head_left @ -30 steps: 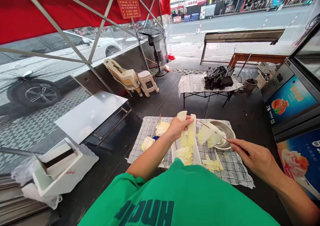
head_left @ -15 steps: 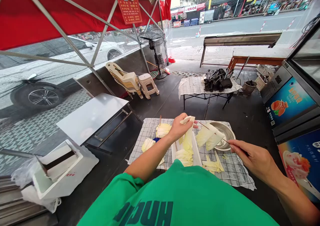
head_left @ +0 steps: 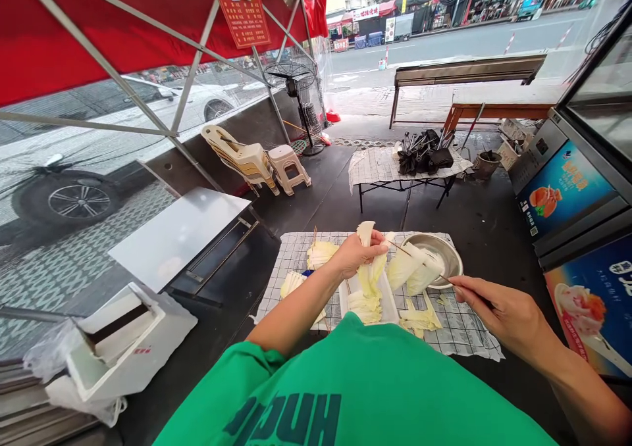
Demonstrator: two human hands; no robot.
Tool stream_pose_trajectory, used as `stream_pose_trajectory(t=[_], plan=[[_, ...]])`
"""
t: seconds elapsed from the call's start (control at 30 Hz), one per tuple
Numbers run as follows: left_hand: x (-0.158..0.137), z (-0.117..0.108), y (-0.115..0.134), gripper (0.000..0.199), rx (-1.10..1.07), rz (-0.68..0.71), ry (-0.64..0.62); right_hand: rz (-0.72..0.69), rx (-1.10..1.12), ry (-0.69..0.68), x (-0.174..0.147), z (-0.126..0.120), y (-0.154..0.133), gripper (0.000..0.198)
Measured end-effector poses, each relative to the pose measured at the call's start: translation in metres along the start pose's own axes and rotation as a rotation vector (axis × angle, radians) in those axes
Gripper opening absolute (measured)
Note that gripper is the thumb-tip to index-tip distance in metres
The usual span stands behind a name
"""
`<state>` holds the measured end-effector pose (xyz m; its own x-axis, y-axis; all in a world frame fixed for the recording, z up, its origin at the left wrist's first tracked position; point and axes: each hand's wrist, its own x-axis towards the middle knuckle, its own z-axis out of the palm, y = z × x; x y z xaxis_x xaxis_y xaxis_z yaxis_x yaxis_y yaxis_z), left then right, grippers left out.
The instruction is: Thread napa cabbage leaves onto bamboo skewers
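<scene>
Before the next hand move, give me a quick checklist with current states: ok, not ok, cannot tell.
1. Right hand gripping the skewer: ok, pinched near its end.
2. Leaf pieces threaded on the skewer: ok, they hang from it.
3. Left hand holding leaf strips: ok.
4. Skewer tip clear of left fingers: cannot tell, the far end runs up close to them.
5. Metal bowl upright on the checked cloth: ok.

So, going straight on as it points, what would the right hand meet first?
Likely the pale leaf pieces on the skewer the right hand holds; the metal bowl seems lower, though depth's unclear.
</scene>
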<state>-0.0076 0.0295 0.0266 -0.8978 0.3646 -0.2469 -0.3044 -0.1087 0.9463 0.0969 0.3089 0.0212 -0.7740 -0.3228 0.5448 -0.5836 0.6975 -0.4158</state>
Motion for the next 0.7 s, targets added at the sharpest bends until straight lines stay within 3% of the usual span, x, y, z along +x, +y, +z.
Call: stream_pose_trajectory(t=[0.33,0.7], plan=[[0.001,0.007,0.003,0.058,-0.055,0.022,0.086,0.1,0.004,-0.052,-0.013,-0.01,0.007,0.025],[0.007,0.01,-0.002,0.054,-0.06,0.025,0.041,0.153,0.027,-0.065,-0.015,-0.012,0.01,0.028]])
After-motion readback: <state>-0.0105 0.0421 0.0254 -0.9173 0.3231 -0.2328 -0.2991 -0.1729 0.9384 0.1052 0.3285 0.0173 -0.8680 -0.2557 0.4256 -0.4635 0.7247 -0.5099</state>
